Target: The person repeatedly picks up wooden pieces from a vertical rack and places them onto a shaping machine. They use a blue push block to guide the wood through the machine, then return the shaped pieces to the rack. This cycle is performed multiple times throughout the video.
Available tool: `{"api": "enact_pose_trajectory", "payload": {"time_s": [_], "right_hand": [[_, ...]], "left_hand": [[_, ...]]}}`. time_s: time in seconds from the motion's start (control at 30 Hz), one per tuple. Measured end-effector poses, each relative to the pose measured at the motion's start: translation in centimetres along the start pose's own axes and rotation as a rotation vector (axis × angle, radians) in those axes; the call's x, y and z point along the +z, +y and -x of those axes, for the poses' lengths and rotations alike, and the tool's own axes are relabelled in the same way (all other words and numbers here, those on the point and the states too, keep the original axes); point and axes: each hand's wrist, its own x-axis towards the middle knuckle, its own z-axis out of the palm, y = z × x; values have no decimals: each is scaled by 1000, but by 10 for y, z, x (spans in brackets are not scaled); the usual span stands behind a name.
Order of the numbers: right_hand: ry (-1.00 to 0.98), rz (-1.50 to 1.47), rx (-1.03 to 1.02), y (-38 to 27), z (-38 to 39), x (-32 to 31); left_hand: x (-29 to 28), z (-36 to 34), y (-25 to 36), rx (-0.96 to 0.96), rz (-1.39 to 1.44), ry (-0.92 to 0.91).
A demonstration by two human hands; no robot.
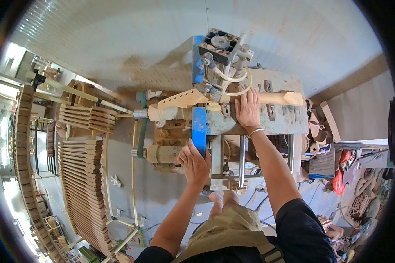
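A pale wooden guitar neck lies crosswise on the metal machine plate, its drilled headstock pointing left past a blue bar. My right hand rests with fingers stretched out over the middle of the neck, and its palm is above the plate. Closer to me, my left hand is closed around the near end of the blue bar; part of the grip is hidden behind the fingers. Over the neck stand a clamp with clear hoses and a small black fan.
Left of the plate are belt rollers and a green belt. A rack of stacked wooden necks stands at left. Steel guide rods run toward me. On the right are a paper sheet, rolls and clutter.
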Motion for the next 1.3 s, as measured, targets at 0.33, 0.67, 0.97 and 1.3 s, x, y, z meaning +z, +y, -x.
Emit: {"api": "enact_pose_trajectory", "payload": {"time_s": [0.33, 0.67, 0.97, 1.3], "right_hand": [[-25, 70, 81, -1, 3, 3], [-110, 28, 110, -26, 66, -34], [-205, -32, 51, -34, 116, -68], [-612, -189, -344, 42, 84, -52]], "left_hand": [[-5, -3, 2, 4, 89, 23], [-19, 77, -10, -13, 116, -10], [-40, 138, -18, -69, 137, -129], [-40, 137, -13, -89, 110, -147]]}}
